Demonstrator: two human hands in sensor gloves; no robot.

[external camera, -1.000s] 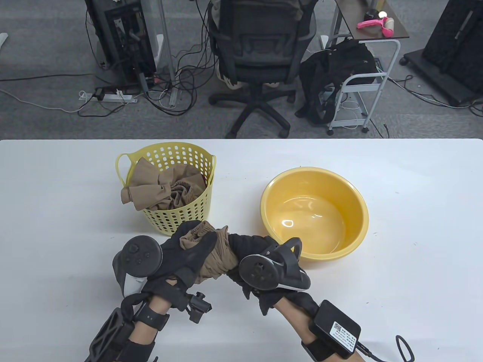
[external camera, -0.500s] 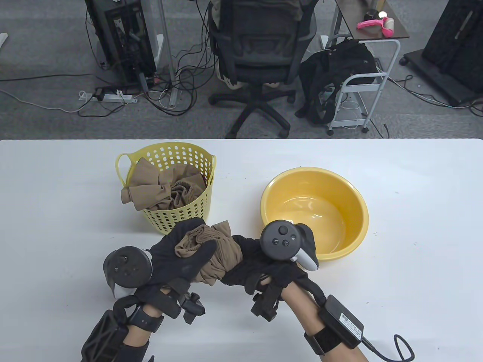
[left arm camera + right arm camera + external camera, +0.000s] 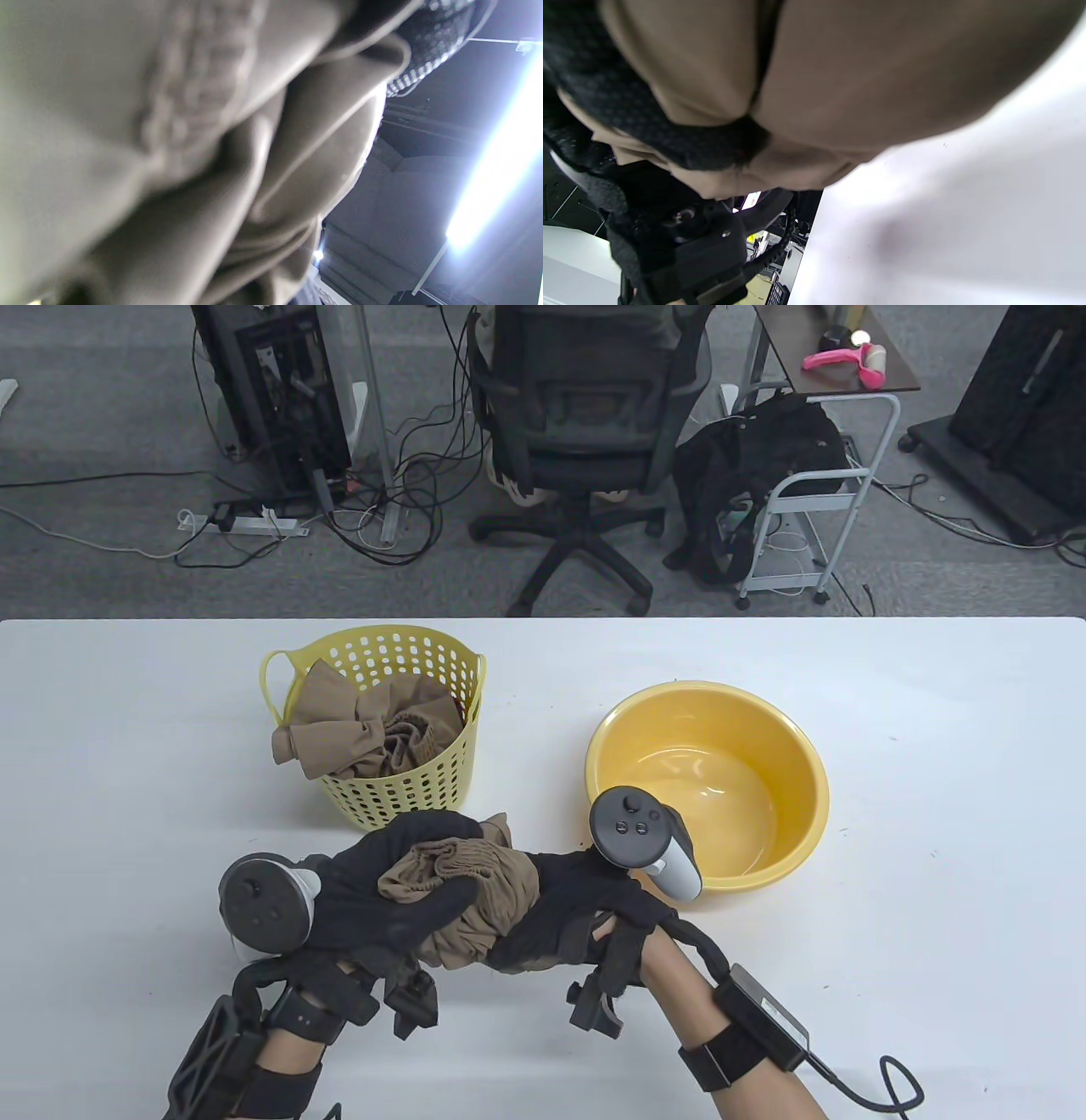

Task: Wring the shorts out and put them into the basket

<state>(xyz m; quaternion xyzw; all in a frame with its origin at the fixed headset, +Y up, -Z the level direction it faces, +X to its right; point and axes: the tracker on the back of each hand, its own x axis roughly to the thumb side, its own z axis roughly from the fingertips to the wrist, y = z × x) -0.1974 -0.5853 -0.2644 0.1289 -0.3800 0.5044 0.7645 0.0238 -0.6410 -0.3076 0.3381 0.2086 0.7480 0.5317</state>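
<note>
Hands gripped one bunched pair of tan shorts [image 3: 475, 891] above the white table [image 3: 933, 831]: the left hand [image 3: 382, 891] curled round its left end, the right hand [image 3: 577, 908] wrapped round its right end. Both wrist views showed little but blurred tan cloth. Just beyond stood a yellow holed basket [image 3: 399, 797] holding more tan cloth [image 3: 365, 725], one fold hanging over its rim. To its right sat a yellow basin [image 3: 764, 848]. No writing was legible anywhere.
</note>
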